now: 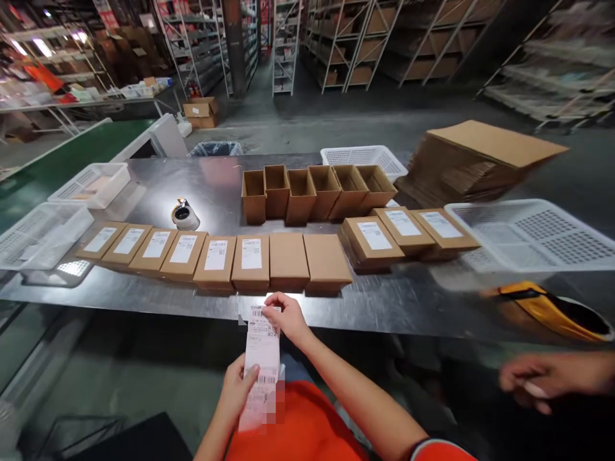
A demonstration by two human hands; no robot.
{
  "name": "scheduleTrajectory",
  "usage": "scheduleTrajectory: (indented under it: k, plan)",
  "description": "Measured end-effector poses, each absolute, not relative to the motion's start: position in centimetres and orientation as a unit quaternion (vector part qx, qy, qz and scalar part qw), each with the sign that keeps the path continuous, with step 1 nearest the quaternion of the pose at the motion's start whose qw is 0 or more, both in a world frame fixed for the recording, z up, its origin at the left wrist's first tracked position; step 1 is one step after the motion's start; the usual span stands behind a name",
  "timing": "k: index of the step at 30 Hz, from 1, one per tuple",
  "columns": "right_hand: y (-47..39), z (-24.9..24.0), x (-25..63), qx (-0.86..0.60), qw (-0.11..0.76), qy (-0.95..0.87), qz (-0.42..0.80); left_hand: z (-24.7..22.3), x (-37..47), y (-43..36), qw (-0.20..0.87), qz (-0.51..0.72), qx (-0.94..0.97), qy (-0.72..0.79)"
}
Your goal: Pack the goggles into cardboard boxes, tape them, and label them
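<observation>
A strip of printed shipping labels (263, 355) hangs between my two hands, just in front of the table edge. My left hand (240, 381) is closed on its lower part, thumb on top. At the upper end, my right hand (286, 317) pinches the top corner. Beyond my hands stands a row of closed cardboard boxes (214, 262). Most carry a white label on top; the two at the right of this row, including the end box (327, 259), show bare lids. Three more labelled boxes (403, 230) sit farther right.
Several open-topped boxes (300, 192) stand behind the row. A tape roll (184, 216) lies to their left. White baskets (538, 234) are at both sides. Flattened cardboard (480, 160) is stacked at right. Another person's hand (542, 381) is at lower right, near a yellow-black tape dispenser (552, 310).
</observation>
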State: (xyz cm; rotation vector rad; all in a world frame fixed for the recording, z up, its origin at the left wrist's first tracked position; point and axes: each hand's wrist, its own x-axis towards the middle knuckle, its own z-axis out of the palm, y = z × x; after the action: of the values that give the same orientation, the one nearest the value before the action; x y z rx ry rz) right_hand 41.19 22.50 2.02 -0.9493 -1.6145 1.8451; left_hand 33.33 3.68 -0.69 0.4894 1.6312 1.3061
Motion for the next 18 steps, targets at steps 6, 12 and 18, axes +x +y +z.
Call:
scheduleTrajectory:
  k: [6,12,18]
  plan:
    - [21.7,4.1,44.6,-0.368,0.251,-0.565,0.695,2.1,32.6,11.1,0.490,0.606,0.165,0.605]
    - [30.3,0.5,44.0,-0.435,0.309,-0.644,0.549,1.9,35.2,19.0,0.529,0.621,0.104,0.570]
    - [44.1,-3.3,38.2,-0.520,0.325,-0.648,0.451,-3.7,37.1,21.8,0.523,0.605,0.009,0.600]
